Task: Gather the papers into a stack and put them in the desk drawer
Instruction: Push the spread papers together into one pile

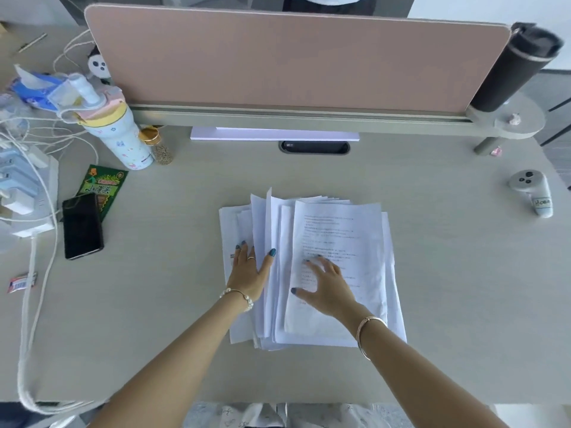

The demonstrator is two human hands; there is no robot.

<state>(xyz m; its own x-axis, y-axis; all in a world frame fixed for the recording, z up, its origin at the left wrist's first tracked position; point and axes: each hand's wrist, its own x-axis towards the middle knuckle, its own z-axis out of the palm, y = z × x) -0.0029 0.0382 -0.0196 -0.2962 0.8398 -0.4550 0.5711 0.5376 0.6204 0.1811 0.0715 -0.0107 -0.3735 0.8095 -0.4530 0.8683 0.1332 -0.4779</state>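
Both arms reaching forward, left hand flat at the papers' left edge (thumb raised), right hand spread flat on top

Loose, uneven white papers mid-desk

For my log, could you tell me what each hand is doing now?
Left hand: open, flat against the papers, gripping nothing.
Right hand: open, pressing flat on the top sheet.

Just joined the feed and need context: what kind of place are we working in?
Most likely an office workstation: a pale wood-grain desk backed by a pink fabric divider panel, a white power strip with chargers at the left, and loose white printed papers under both hands.
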